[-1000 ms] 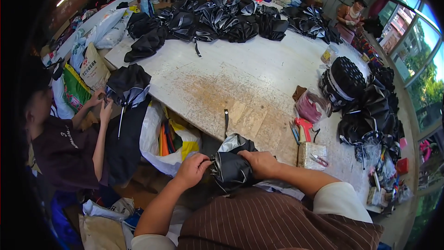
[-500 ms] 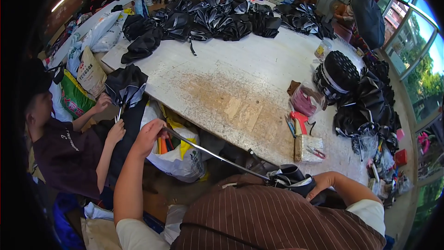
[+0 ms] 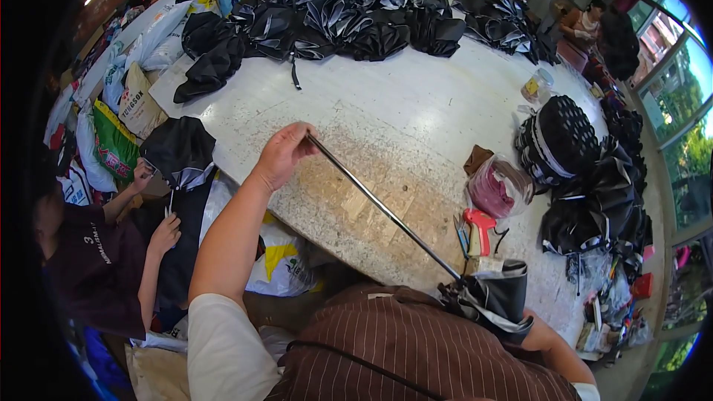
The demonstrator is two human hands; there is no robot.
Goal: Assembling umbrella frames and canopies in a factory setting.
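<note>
While a second ago both hands sat close together at the cloth, they now stand wide apart, with a metal shaft (image 3: 386, 209) running between them. Half a second back its outer end was lower, off the table's near edge; now it slants up over the worn tabletop (image 3: 356, 108). For the work in hand, this seems to mean that a long stretch of shaft lies bare and within reach, though the black cloth bundle (image 3: 499, 301) at its lower end is gathered, not spread. Bundle at the table's near edge, just beside the brown striped garment (image 3: 394, 345).

Left hand (image 3: 284, 156): thumb and fingers pinched together on the shaft's upper end. Right hand (image 3: 536, 333): at the bundle's outer side, partly behind it; cannot tell how its fingers close.

Containers. Clear plastic bag (image 3: 499, 189) on the table, dark pink material showing through. Clear jar (image 3: 536, 87) farther back (contents too small to make out). White sack (image 3: 286, 278) with a yellow patch, below the table edge, contents not in sight. Green sack (image 3: 115, 141) and tan sack (image 3: 140, 108) off the left side, both bulging, insides hidden.
</note>
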